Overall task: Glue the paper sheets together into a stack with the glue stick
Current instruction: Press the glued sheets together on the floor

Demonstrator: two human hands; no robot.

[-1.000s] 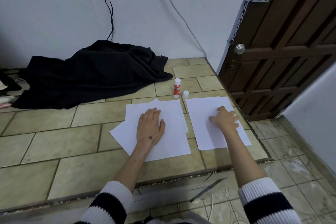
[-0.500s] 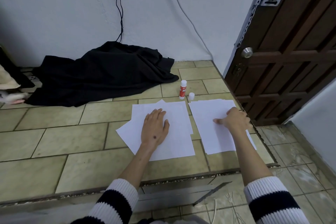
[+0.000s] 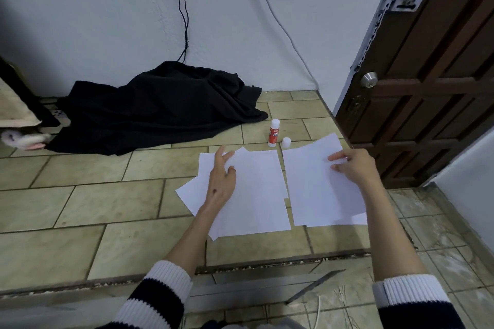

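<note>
Two piles of white paper lie on the tiled floor. The left pile [image 3: 256, 195] is loosely fanned, and my left hand [image 3: 222, 181] hovers over it with fingers spread, holding nothing. My right hand [image 3: 352, 168] pinches the top sheet [image 3: 315, 168] of the right pile [image 3: 320, 208], and that sheet's far edge is lifted. Behind the piles a red-and-white glue stick [image 3: 274, 133] stands upright, uncapped. Its small white cap [image 3: 286, 142] rests on the floor just to its right.
A heap of black cloth [image 3: 160, 109] lies at the back left against the white wall. A dark wooden door [image 3: 427, 75] stands at the right. The tiled platform ends in a step edge [image 3: 267, 259] close to me, with a metal strip [image 3: 315, 286] below.
My left hand lifted off the left pile and spread its fingers. My right hand went from pressing flat on the right pile to pinching and raising its top sheet.
</note>
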